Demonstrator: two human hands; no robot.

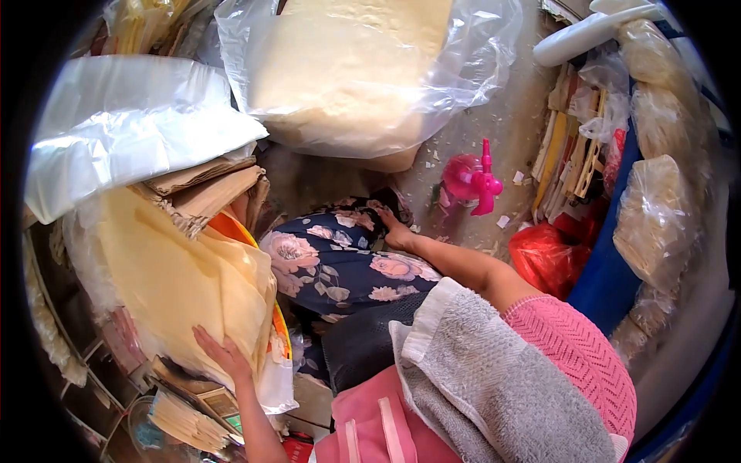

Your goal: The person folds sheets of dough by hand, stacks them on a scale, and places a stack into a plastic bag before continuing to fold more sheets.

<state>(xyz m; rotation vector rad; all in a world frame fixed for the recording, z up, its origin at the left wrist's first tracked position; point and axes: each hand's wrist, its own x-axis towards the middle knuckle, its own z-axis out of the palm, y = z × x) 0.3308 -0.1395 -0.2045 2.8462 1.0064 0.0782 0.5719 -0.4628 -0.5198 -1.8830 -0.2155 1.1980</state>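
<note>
My left hand (221, 353) lies on a stack of large pale yellow sheets (181, 270) at the left, its fingers spread and pointing up and left. The sheets have folds along their right side. My right hand (392, 229) is near the centre, beside the dark floral cloth (347, 258) over my leg; the arm in the pink knitted sleeve leads to it. Its fingers reach toward the dark cloth, and whether they hold anything is too unclear to tell. A grey towel (494, 370) hangs over the pink clothing.
A block of pale sheets in clear plastic (347, 69) sits at the top. A pink spray bottle (475, 181) stands on the floor. Red plastic bag (546, 258), blue container (606, 247) and wrapped packs (656, 201) are at the right; white plastic (131, 123) lies upper left.
</note>
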